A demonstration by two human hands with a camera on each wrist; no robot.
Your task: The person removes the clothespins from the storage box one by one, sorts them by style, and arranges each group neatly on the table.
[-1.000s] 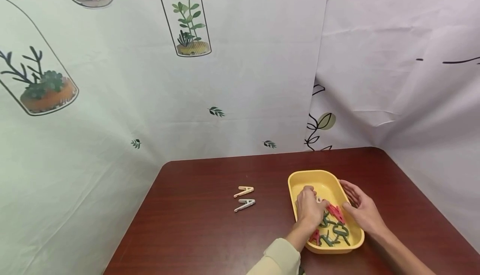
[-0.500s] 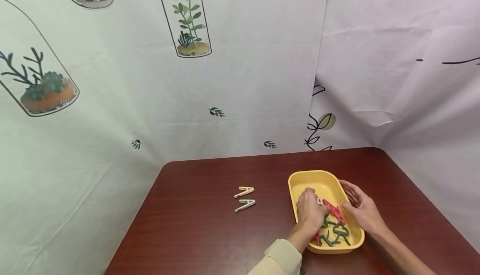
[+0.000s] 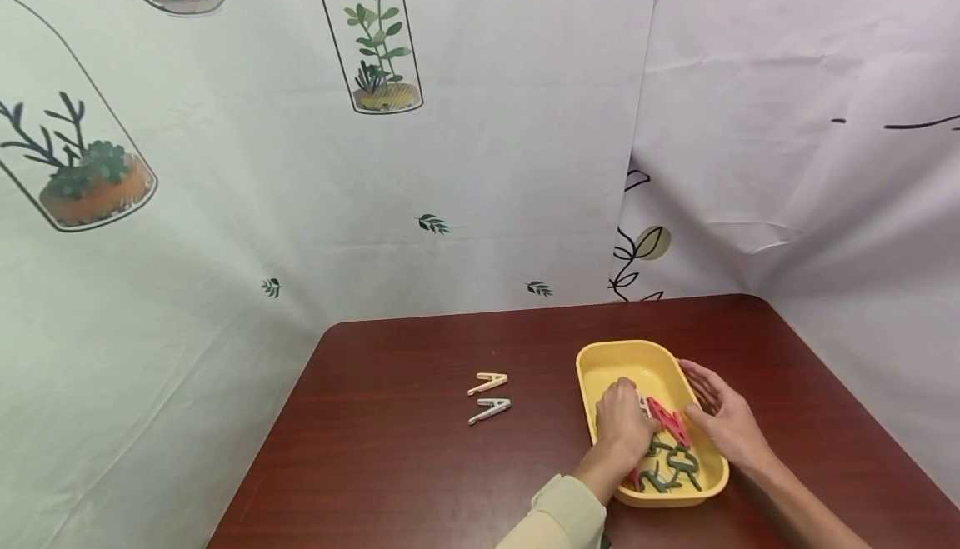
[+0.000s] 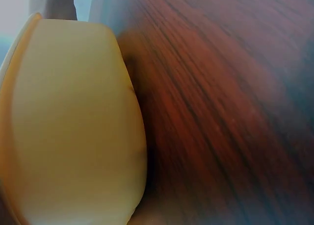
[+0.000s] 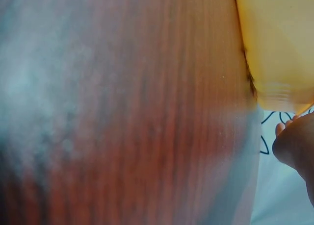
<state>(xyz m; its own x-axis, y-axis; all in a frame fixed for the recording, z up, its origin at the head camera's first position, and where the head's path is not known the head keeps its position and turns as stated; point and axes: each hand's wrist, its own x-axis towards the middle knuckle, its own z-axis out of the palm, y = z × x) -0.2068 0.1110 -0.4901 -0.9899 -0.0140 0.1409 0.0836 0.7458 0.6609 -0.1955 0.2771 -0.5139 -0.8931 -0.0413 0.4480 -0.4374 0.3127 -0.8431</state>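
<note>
A yellow tray [image 3: 618, 352] holds red clothespins [image 3: 668, 424], a white clothespin [image 3: 644, 406] and several green pieces [image 3: 682, 460], seemingly clips. My left hand [image 3: 624, 422] reaches down inside its left half, fingers bent toward the bottom. The hand hides its own fingertips, so whether they pinch anything cannot be seen. Against the tray's right side, my right hand [image 3: 726, 424] grips the wall, thumb at the rim and fingers outside. In the left wrist view only the tray's outer wall [image 4: 78, 122] shows, without the left hand. Part of my right hand [image 5: 299, 144] appears in the right wrist view.
On the dark red wooden table [image 3: 390, 466], left of the tray, lie a cream clothespin [image 3: 488, 382] and a pale grey clothespin [image 3: 490, 410], side by side. A white printed cloth [image 3: 480, 166] hangs behind the table's far edge.
My left hand has shifted slightly right and toward me inside the tray, uncovering more of the red and white clothespins. The right hand and the tray hold still.
</note>
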